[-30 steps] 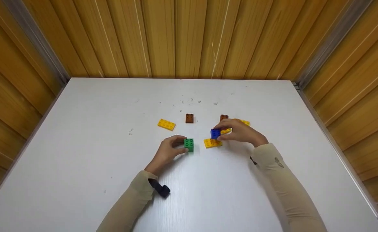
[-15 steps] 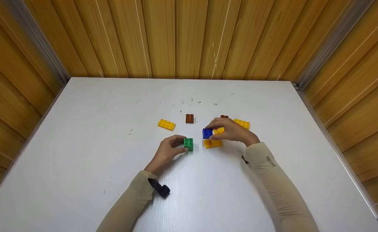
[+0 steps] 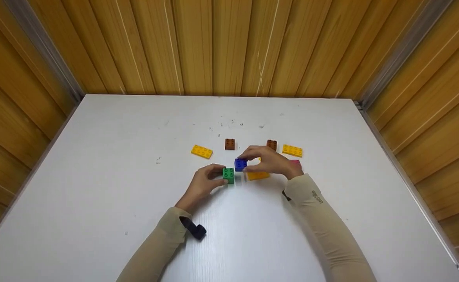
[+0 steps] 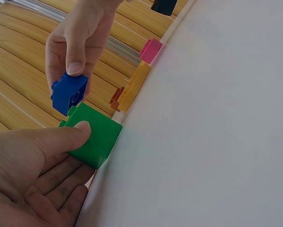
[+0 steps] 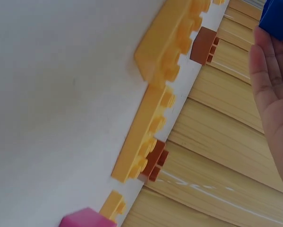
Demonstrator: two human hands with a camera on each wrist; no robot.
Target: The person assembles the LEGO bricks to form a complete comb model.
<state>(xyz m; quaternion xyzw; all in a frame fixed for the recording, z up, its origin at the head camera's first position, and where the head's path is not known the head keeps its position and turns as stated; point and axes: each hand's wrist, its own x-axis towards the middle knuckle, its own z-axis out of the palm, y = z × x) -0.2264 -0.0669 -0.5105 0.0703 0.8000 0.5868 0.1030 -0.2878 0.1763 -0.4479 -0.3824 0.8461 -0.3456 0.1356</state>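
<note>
My left hand (image 3: 203, 183) pinches a green toy building brick (image 3: 228, 176) between thumb and fingers, low at the white table. In the left wrist view the thumb lies across the side of this green brick (image 4: 98, 136). A smaller blue building brick (image 3: 240, 164) is pinched in my right hand (image 3: 269, 161), off the table and just to the right of the green one. Seen from the left wrist, the blue brick (image 4: 68, 96) is tilted, its hollow underside partly showing, close to the green studs; whether they touch I cannot tell. A yellow brick (image 3: 258, 176) lies partly under the right hand.
Behind the hands lie two brown bricks (image 3: 230, 144) and flat yellow bricks at left (image 3: 202, 151) and right (image 3: 292, 150). A pink brick (image 3: 296, 163) shows beside the right wrist. Wood-panelled walls (image 3: 229, 47) border the white table (image 3: 96, 188).
My right hand has carried the blue brick leftward, from over the yellow brick to beside the green one. The pink brick has come into sight. The left hand has stayed nearly still.
</note>
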